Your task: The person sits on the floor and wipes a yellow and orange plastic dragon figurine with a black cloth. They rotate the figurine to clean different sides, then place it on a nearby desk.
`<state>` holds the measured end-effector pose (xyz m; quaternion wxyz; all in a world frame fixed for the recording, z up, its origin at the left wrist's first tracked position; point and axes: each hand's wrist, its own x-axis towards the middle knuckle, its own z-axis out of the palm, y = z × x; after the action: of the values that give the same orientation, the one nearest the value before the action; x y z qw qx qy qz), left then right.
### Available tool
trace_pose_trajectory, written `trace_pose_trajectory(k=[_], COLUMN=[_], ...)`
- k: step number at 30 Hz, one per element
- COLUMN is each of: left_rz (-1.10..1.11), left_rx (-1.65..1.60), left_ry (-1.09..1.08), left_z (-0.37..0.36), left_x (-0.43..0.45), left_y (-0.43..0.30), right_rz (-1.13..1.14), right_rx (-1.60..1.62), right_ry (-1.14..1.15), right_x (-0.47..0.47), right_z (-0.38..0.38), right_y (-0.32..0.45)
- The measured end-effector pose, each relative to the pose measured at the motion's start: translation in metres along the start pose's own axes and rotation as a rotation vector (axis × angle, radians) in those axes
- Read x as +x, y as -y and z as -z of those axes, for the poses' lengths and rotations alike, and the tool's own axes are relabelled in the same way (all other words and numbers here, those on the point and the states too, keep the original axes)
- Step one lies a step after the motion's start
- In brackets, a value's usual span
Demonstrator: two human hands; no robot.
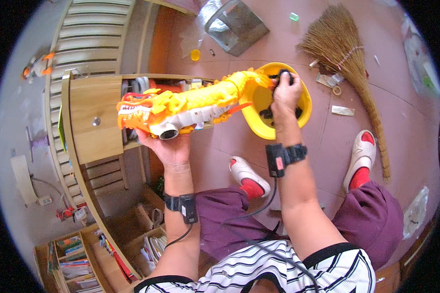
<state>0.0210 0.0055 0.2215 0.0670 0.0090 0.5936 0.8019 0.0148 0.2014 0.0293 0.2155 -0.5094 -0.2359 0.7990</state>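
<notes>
A toy dragon (201,99) of yellow and orange plastic, with a white underside, lies level across the view. My left hand (170,146) holds it from below near the head, palm up. At the tail end, my right hand (288,89) pinches a dark cloth (284,72) beside the orange tail tip; whether the cloth touches the tail I cannot tell. Beneath that hand is a yellow plastic basin (261,126) on the floor, with more dark pieces inside it, partly hidden by my wrist.
An open drawer (95,121) full of items juts out at left, below the toy. A straw broom (337,40) lies at right among litter. A dustpan (238,29) sits at the top. Shelves with books (73,260) are at lower left. My slippers (249,175) flank the basin's near side.
</notes>
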Motion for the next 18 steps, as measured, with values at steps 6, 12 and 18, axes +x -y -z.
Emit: trace_pose_trajectory(k=[6,12,18], left_rz=[-0.030,-0.037,-0.083], left_rx=[0.043,0.068,0.120], left_ry=[-0.001,-0.001,-0.044], left_z=[0.001,-0.003,-0.010], left_x=[0.006,0.002,0.003], left_y=[0.002,0.005,0.017], right_rz=[0.773,0.823,0.892], right_rx=[-0.280,-0.604,-0.568], right_ry=[0.401,0.615,0.629], right_x=[-0.093,-0.129,-0.144], right_z=[-0.008,-0.031,-0.019], right_y=[0.029,0.044,0.027])
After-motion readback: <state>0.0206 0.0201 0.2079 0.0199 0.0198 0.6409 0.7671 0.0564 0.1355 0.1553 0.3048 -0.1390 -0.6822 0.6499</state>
